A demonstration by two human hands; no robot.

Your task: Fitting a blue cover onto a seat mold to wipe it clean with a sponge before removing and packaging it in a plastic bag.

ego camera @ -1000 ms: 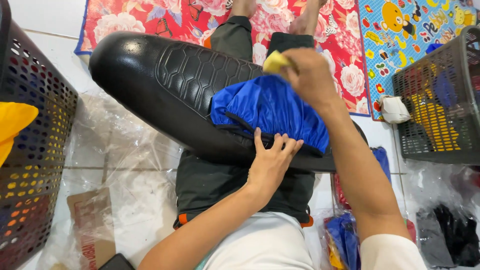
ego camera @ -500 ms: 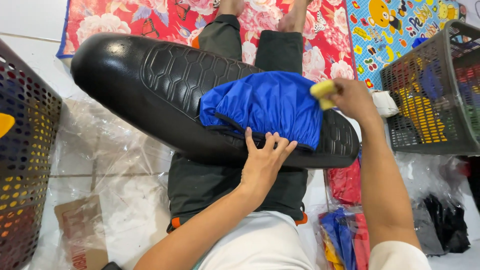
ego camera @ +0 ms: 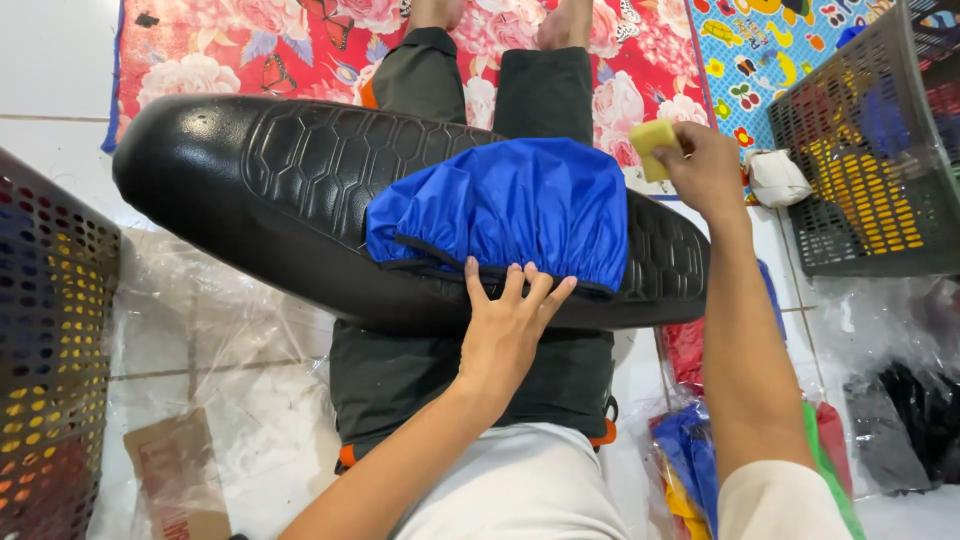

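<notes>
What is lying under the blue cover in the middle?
The blue cover lies over a black seat, which rests across the person's legs. The left hand presses its near edge. The seat surface beneath the fabric is hidden.

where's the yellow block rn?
In the head view, upper right: the yellow block is pinched in the right hand, just above the right end of the black seat and beside the blue cover.

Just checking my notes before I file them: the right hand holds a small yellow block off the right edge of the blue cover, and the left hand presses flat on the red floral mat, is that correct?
Not quite. The head view shows the left hand pressing flat on the black seat at the near hem of the blue cover, not on the red floral mat. The right hand does hold the small yellow block.
</notes>
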